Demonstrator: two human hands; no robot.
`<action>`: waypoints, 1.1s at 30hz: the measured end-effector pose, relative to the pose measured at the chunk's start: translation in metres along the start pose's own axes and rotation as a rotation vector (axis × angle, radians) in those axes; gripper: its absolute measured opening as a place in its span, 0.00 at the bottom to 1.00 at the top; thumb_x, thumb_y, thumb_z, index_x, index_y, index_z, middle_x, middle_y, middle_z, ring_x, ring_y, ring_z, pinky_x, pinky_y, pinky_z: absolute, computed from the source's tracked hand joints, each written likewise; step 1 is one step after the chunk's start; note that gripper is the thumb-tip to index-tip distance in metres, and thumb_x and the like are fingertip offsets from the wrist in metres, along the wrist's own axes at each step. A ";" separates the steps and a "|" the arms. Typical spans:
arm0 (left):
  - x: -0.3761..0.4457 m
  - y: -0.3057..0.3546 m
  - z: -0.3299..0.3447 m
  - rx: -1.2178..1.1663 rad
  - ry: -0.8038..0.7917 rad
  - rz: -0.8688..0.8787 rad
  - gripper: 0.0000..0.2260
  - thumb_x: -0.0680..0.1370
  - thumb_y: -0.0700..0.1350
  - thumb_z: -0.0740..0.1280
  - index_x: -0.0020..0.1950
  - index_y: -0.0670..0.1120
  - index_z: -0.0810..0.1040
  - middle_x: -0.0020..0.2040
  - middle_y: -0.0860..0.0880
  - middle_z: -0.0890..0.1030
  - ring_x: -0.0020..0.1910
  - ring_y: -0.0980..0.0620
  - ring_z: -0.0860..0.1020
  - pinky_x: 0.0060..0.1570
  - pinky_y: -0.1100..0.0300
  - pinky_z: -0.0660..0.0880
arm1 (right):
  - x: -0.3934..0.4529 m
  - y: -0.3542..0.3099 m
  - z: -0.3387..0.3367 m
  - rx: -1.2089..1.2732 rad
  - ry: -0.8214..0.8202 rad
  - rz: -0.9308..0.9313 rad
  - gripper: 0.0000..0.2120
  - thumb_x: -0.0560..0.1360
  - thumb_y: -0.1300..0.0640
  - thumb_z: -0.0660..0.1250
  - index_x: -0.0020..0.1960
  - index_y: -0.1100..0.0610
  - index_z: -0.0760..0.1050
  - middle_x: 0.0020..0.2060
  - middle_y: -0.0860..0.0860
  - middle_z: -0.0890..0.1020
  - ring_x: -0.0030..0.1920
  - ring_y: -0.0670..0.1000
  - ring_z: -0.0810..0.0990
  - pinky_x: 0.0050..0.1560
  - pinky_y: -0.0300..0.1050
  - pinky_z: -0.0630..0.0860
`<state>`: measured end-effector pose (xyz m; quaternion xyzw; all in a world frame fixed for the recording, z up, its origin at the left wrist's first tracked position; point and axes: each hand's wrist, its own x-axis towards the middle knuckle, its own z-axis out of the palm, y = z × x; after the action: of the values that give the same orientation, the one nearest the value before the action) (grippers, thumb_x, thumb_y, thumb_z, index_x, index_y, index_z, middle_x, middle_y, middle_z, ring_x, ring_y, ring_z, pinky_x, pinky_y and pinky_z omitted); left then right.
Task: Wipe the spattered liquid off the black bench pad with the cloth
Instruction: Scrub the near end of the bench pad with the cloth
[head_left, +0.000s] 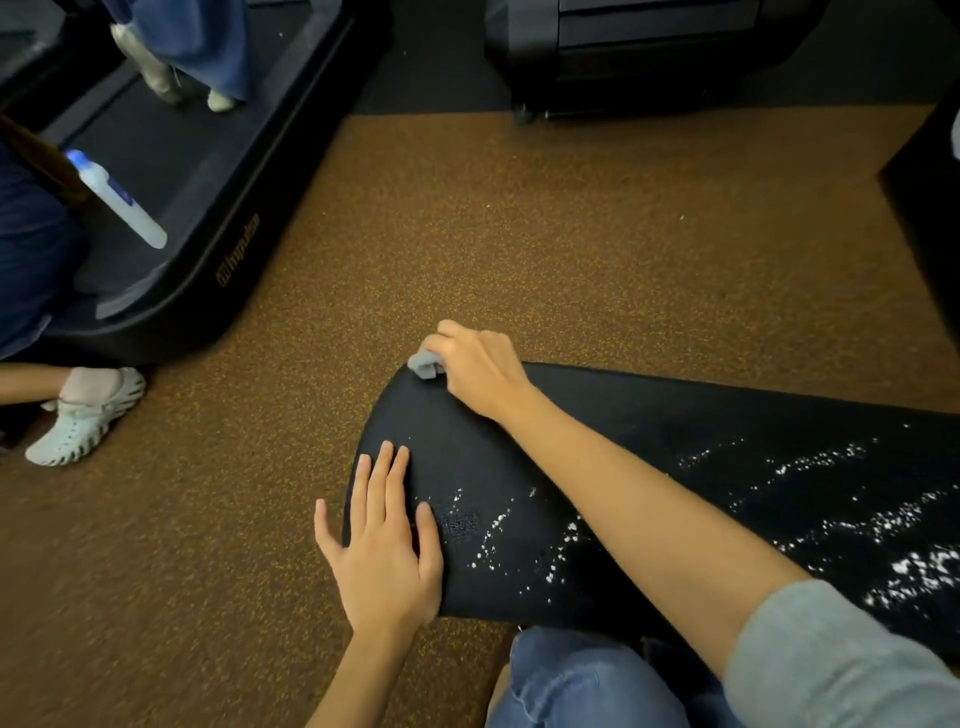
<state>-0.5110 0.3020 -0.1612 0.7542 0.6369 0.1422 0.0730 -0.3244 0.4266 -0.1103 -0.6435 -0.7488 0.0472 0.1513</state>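
Observation:
The black bench pad (649, 415) runs from the centre of the view to the right edge. White spattered liquid (857, 525) dots its near and right parts, with a thinner scatter near the middle. My right hand (480, 371) presses a small grey cloth (425, 364) onto the pad's far left corner, fingers closed over it. My left hand (387, 540) lies flat on the pad's near left end, fingers spread, holding nothing.
Brown speckled floor (519, 234) surrounds the pad. A black treadmill (208, 218) stands at the upper left with a person's feet on it. A spray bottle (119, 200) hangs at the left, above another person's white clog (85, 415). Dark equipment (649, 52) sits at the top right.

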 end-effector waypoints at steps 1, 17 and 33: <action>-0.001 0.000 0.000 0.004 0.003 -0.002 0.26 0.81 0.55 0.49 0.79 0.55 0.60 0.80 0.58 0.58 0.80 0.58 0.53 0.77 0.41 0.44 | -0.003 -0.013 0.006 0.030 -0.021 -0.074 0.09 0.70 0.63 0.60 0.42 0.50 0.74 0.46 0.48 0.76 0.38 0.55 0.79 0.33 0.46 0.73; -0.002 0.003 -0.004 -0.012 0.008 -0.004 0.25 0.81 0.55 0.49 0.79 0.55 0.61 0.80 0.59 0.58 0.80 0.59 0.52 0.77 0.41 0.44 | 0.006 0.001 0.018 0.155 -0.042 -0.113 0.20 0.67 0.76 0.60 0.57 0.65 0.77 0.59 0.61 0.78 0.59 0.61 0.76 0.69 0.49 0.62; -0.001 0.002 -0.001 -0.007 0.019 -0.005 0.25 0.81 0.55 0.50 0.79 0.54 0.62 0.80 0.58 0.59 0.80 0.58 0.54 0.76 0.41 0.45 | -0.023 -0.025 0.012 0.228 -0.107 -0.310 0.18 0.69 0.74 0.59 0.57 0.67 0.78 0.59 0.62 0.79 0.62 0.62 0.75 0.65 0.53 0.67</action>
<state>-0.5102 0.3002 -0.1596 0.7509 0.6390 0.1515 0.0701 -0.3490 0.4010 -0.1187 -0.4956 -0.8358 0.1420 0.1888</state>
